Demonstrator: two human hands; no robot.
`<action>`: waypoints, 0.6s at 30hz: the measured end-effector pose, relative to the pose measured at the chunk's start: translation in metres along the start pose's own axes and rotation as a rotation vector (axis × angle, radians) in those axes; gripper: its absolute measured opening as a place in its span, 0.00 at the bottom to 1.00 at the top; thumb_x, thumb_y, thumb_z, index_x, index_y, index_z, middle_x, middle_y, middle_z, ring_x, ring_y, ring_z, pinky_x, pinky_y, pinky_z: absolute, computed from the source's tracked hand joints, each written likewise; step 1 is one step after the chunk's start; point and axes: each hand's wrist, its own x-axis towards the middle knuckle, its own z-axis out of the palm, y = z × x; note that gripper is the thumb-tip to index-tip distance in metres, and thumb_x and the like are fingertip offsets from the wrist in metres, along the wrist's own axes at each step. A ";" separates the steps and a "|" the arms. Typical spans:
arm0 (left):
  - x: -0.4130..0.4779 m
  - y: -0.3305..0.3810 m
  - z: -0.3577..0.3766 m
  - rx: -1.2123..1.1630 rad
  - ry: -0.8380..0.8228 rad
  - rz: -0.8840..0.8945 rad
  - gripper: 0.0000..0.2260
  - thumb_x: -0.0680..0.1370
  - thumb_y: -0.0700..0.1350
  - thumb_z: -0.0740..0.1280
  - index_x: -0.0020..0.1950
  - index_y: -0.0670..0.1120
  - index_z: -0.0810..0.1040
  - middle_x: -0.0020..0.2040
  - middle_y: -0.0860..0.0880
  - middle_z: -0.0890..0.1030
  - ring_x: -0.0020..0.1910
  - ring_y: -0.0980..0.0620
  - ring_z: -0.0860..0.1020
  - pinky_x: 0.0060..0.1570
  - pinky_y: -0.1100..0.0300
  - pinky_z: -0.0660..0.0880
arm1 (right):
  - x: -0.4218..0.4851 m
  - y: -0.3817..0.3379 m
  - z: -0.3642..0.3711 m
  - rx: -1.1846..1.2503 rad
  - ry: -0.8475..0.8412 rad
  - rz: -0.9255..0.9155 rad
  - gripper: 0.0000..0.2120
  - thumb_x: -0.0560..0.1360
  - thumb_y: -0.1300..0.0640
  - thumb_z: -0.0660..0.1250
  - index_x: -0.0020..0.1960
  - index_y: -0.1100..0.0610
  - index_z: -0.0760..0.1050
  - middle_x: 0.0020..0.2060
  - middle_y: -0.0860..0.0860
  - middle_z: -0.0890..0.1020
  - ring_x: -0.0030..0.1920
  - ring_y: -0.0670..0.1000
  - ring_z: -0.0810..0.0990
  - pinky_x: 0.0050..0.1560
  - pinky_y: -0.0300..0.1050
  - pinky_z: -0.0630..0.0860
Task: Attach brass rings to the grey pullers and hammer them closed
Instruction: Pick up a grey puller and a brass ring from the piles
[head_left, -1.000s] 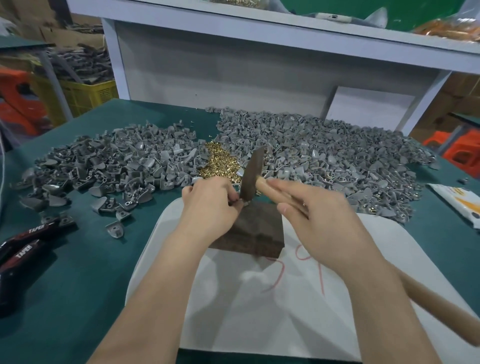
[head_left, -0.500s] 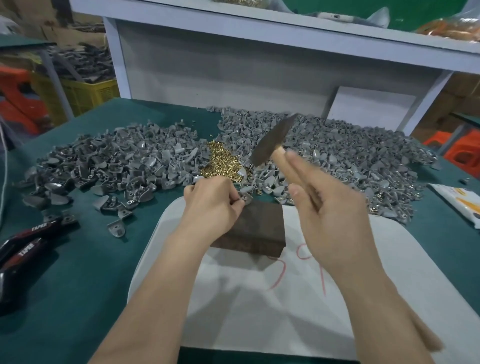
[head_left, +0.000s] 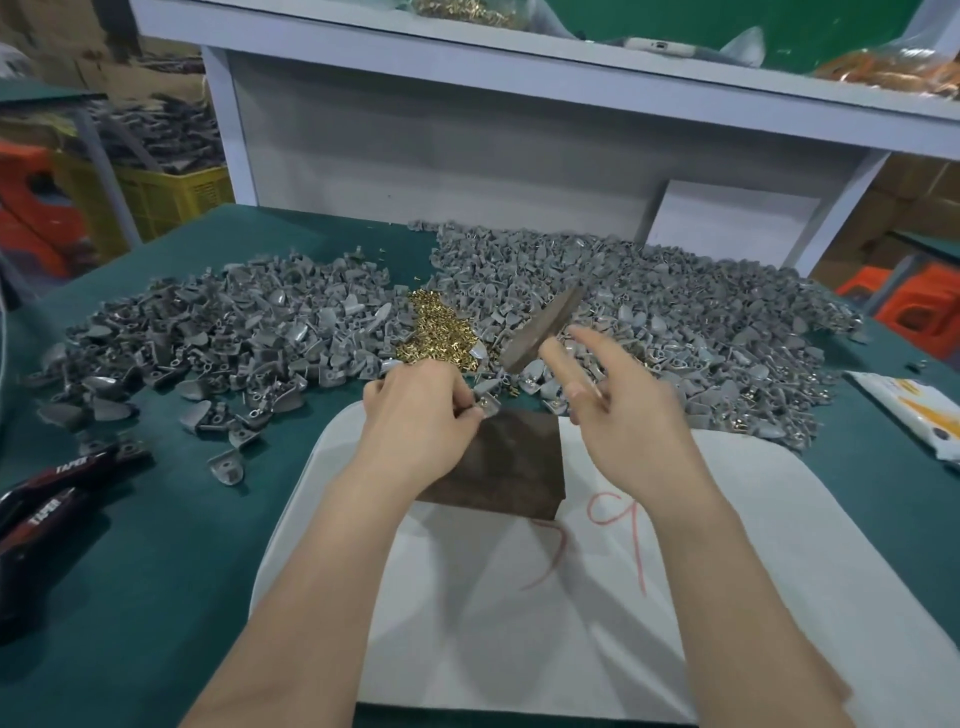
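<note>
Two "TAPER" labels on black handles (head_left: 49, 506)

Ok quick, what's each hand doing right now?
Left hand: pinching a grey puller on the dark block.
Right hand: holding the hammer, raised above the block; fingers blurred.

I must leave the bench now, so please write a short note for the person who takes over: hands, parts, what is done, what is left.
Left hand pinches one grey puller at the far edge of the block. Right hand holds the hammer raised near it. Brass rings lie between two puller heaps. Done: right heap shows brass, likely finished. Left: strike this one, then the left heap.
</note>
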 end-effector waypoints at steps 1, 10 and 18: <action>0.000 0.000 -0.001 -0.006 -0.001 0.006 0.06 0.76 0.48 0.69 0.39 0.52 0.77 0.44 0.53 0.81 0.53 0.47 0.75 0.57 0.51 0.64 | 0.004 0.002 0.005 -0.007 -0.040 0.029 0.21 0.79 0.59 0.60 0.70 0.45 0.66 0.58 0.48 0.80 0.53 0.50 0.78 0.48 0.40 0.69; -0.002 0.000 -0.008 -0.141 0.046 -0.016 0.03 0.75 0.45 0.66 0.45 0.49 0.72 0.42 0.52 0.78 0.45 0.49 0.77 0.48 0.51 0.74 | 0.004 0.013 0.009 0.139 0.049 0.059 0.16 0.77 0.54 0.64 0.64 0.44 0.72 0.42 0.42 0.81 0.38 0.41 0.75 0.37 0.33 0.65; 0.001 -0.003 -0.012 -0.108 0.136 0.026 0.07 0.75 0.38 0.65 0.47 0.49 0.77 0.46 0.50 0.77 0.46 0.50 0.76 0.50 0.54 0.74 | -0.005 0.002 0.004 0.134 -0.008 -0.005 0.17 0.76 0.56 0.65 0.62 0.41 0.74 0.44 0.37 0.79 0.43 0.32 0.73 0.40 0.21 0.65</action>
